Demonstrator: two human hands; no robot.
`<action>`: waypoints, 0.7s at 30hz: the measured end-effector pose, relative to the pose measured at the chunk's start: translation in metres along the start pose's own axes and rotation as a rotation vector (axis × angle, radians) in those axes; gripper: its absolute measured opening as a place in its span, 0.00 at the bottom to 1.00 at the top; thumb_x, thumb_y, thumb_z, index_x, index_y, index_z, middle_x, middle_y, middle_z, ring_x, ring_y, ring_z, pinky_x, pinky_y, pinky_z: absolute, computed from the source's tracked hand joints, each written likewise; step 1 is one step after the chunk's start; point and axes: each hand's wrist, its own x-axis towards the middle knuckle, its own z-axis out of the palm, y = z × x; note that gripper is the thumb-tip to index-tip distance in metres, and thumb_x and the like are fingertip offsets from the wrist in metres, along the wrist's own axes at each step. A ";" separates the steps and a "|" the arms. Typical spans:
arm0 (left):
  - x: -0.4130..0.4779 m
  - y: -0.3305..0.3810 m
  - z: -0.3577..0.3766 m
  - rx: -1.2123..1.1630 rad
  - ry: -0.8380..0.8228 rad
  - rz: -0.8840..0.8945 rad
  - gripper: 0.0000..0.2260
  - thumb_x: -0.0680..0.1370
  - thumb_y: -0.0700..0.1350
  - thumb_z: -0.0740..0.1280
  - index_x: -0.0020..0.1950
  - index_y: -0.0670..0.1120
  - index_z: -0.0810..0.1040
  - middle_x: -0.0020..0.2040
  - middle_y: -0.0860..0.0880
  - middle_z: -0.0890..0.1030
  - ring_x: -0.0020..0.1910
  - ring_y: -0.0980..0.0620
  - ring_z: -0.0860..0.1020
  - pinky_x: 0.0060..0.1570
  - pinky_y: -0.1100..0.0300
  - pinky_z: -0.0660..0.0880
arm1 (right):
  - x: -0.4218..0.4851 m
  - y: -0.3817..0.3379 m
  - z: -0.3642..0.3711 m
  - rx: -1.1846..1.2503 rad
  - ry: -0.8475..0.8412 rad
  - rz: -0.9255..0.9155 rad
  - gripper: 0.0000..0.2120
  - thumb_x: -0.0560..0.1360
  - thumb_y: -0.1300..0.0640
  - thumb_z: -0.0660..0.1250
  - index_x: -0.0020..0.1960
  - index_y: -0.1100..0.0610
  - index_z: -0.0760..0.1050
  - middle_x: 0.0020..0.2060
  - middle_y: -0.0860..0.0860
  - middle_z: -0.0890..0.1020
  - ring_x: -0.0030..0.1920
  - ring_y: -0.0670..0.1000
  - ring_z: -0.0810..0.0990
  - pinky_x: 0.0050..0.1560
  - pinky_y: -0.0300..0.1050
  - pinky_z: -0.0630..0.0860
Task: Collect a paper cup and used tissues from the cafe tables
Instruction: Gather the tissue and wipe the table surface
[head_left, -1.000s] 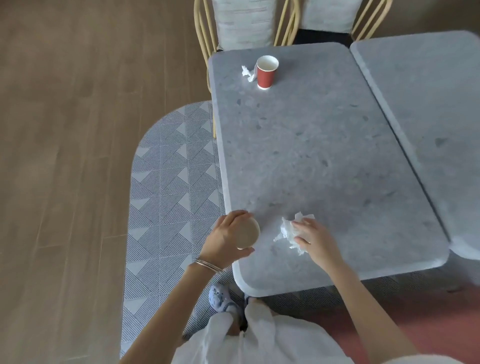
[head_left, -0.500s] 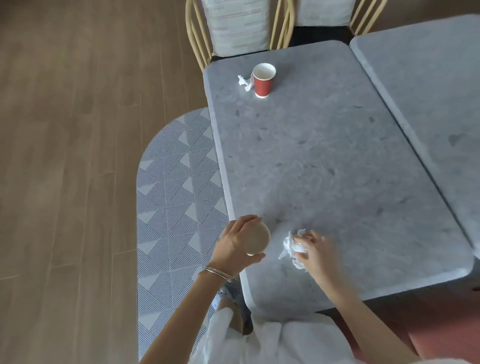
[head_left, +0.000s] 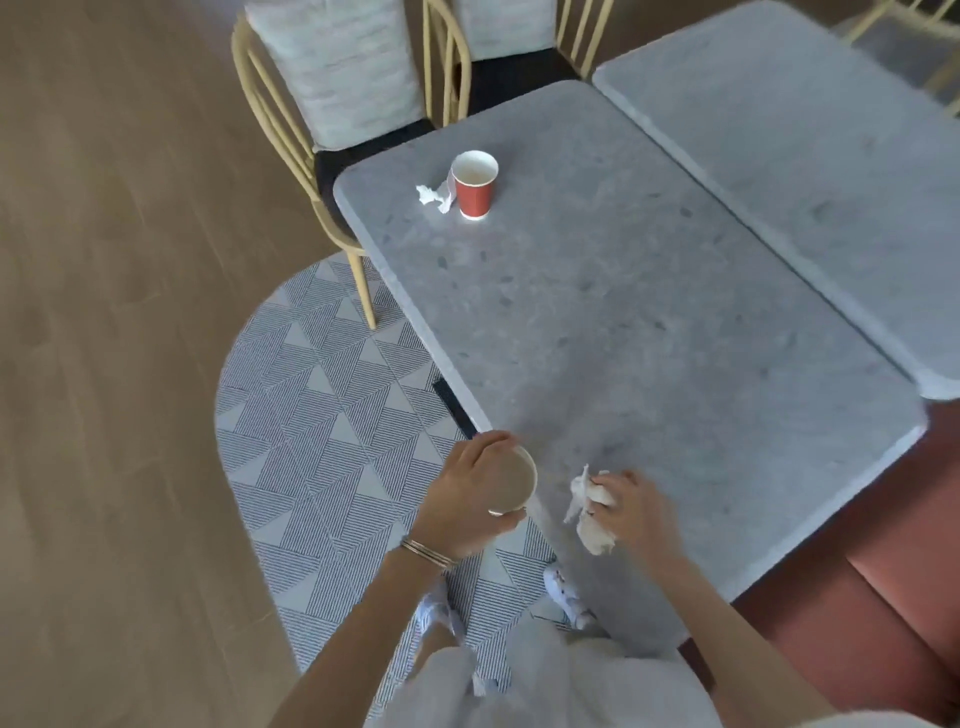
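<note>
My left hand (head_left: 470, 496) grips a beige paper cup (head_left: 511, 483) tipped on its side at the near left edge of the grey stone table (head_left: 649, 322). Just to its right, my right hand (head_left: 631, 512) holds a crumpled white tissue (head_left: 587, 512) over the table's near end. At the far left corner of the table a red paper cup (head_left: 474, 186) stands upright, with another crumpled tissue (head_left: 434, 196) lying right beside it on its left.
A second grey table (head_left: 810, 171) adjoins on the right. Yellow wooden chairs (head_left: 311, 130) with pale cushions stand at the far end. A patterned grey rug (head_left: 332, 441) lies on the wood floor to the left; a reddish seat (head_left: 893, 582) is at lower right.
My right hand has gathered the tissue up off the table into its fingers. The view has shifted, so the red cup and chairs now appear closer; my left hand still holds the beige cup.
</note>
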 end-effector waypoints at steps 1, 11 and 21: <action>-0.001 -0.009 -0.012 0.013 -0.007 0.026 0.34 0.61 0.52 0.75 0.65 0.49 0.69 0.62 0.55 0.71 0.55 0.56 0.66 0.42 0.60 0.74 | 0.000 -0.010 0.005 -0.001 -0.024 -0.007 0.11 0.69 0.52 0.70 0.50 0.54 0.79 0.45 0.53 0.78 0.43 0.55 0.79 0.38 0.35 0.65; 0.003 -0.064 -0.086 0.039 -0.011 0.068 0.34 0.62 0.52 0.75 0.66 0.50 0.68 0.63 0.54 0.70 0.56 0.51 0.70 0.46 0.58 0.73 | 0.011 -0.088 0.009 0.042 0.269 0.000 0.12 0.61 0.61 0.76 0.44 0.56 0.81 0.39 0.56 0.80 0.36 0.58 0.81 0.38 0.48 0.78; 0.014 -0.087 -0.094 0.040 -0.034 0.090 0.38 0.60 0.48 0.78 0.65 0.55 0.63 0.63 0.59 0.67 0.56 0.50 0.71 0.47 0.56 0.74 | 0.022 -0.096 0.014 0.055 0.254 0.021 0.10 0.66 0.59 0.73 0.47 0.55 0.81 0.42 0.55 0.79 0.37 0.57 0.80 0.38 0.45 0.75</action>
